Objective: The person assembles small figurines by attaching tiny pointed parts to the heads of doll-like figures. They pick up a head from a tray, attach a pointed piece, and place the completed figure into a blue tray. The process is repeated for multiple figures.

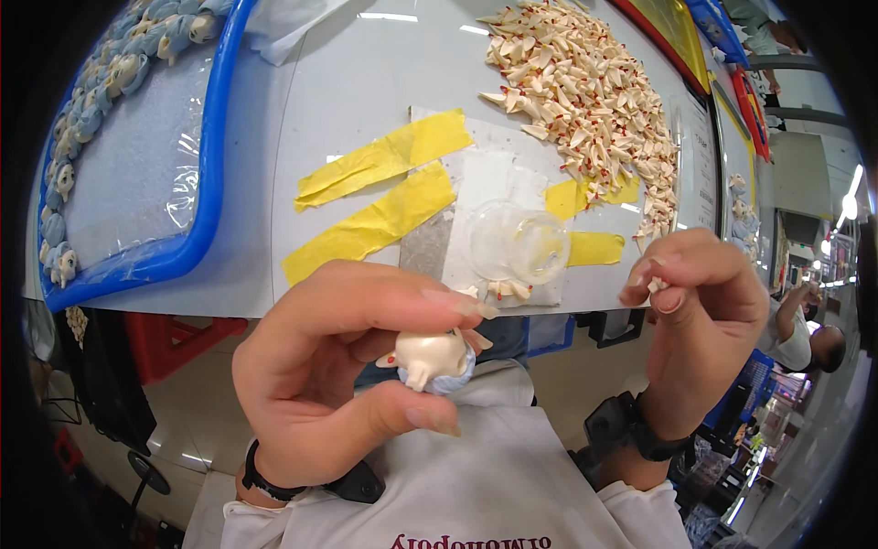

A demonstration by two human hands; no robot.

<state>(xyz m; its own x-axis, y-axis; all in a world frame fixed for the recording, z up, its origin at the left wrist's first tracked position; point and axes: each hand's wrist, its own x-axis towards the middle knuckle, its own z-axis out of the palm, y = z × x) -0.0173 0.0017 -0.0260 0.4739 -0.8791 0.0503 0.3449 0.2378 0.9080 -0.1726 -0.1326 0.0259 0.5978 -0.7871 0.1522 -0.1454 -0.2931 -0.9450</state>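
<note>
Between the thumb and fingers of my left hand [329, 366] is a small doll head [433, 355], cream-coloured with pale blue hair and pointed bits sticking out. It is held over my lap, just off the table's near edge. My right hand [700, 306] is raised to the right, its thumb and fingertips pinched on a small cream piece [656, 285], mostly hidden by the fingers. A clear round plastic cup [517, 242] stands on the table between the hands. A few cream pieces [508, 290] lie at its near side.
A large heap of cream pointed pieces with red ends [585, 91] covers the far right of the table. Yellow tape strips [370, 224] hold a white sheet down. At left is a blue-rimmed tray [212, 174] with several blue-haired heads [128, 71]. Another person [805, 339] is at far right.
</note>
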